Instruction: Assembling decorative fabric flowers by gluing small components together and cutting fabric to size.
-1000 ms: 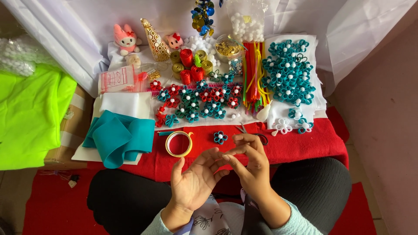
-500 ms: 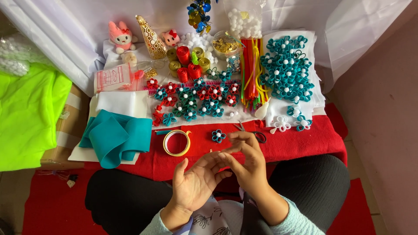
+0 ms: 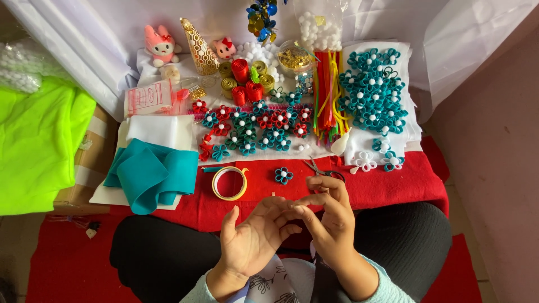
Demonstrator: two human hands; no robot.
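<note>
A red cloth (image 3: 393, 188) covered the desk, with white fabric (image 3: 168, 33) draped behind it and a neon-green cloth (image 3: 33, 140) lying off to one side. On the red cloth sat a folded teal felt piece (image 3: 151, 175) over white felt (image 3: 154, 130). Farther back, a clear bag (image 3: 319, 25) held white pompoms, and a small clear tub (image 3: 295, 55) held gold bits — too small to tell apart. A heap of teal fabric flowers (image 3: 373, 92) lay beside a bundle of pipe cleaners (image 3: 325, 95), with mixed red and teal flowers (image 3: 255, 126) near the middle. A tape roll (image 3: 229, 183) and a single teal flower (image 3: 283, 175) lay just ahead of the hands, scissors (image 3: 325, 170) beside them. The left hand (image 3: 252, 241) was open, palm up; the right hand (image 3: 331, 216) pinched its fingertips against the left's — what they pinched, if anything, was too small to tell.
</note>
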